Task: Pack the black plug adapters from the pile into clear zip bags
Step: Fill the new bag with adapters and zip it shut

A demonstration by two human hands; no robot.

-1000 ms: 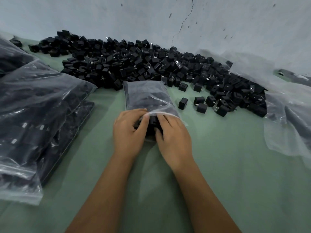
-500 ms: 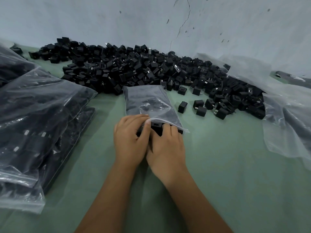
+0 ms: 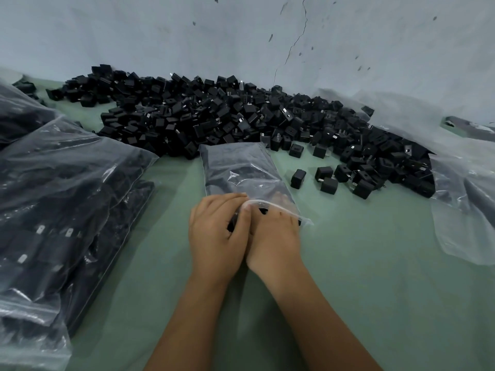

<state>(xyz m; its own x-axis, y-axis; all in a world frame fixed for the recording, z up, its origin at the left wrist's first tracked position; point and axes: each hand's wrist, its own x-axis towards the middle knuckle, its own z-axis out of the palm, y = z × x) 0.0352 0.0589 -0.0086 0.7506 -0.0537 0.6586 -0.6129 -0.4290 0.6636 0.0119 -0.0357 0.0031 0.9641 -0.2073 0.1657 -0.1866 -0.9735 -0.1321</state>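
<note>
A clear zip bag (image 3: pixel 235 167), dark with black plug adapters, lies on the green table (image 3: pixel 375 277) with its open mouth toward me. My left hand (image 3: pixel 214 236) pinches the bag's upper lip at the mouth. My right hand (image 3: pixel 273 242) has its fingers slid inside the mouth, lying flat under the plastic against adapters there. Behind the bag, the big pile of black adapters (image 3: pixel 214 116) stretches along the wall.
Large filled clear bags (image 3: pixel 67 196) are stacked on the left. Loose clear plastic bags (image 3: pixel 460 199) lie at the right edge. A few stray adapters (image 3: pixel 298 178) sit just right of the bag. A grey wall (image 3: pixel 241 36) closes the back.
My right hand has pushed forward from the bag's mouth until its fingers are inside. My left hand shifted its hold to the upper lip. The adapters at the mouth went deeper in.
</note>
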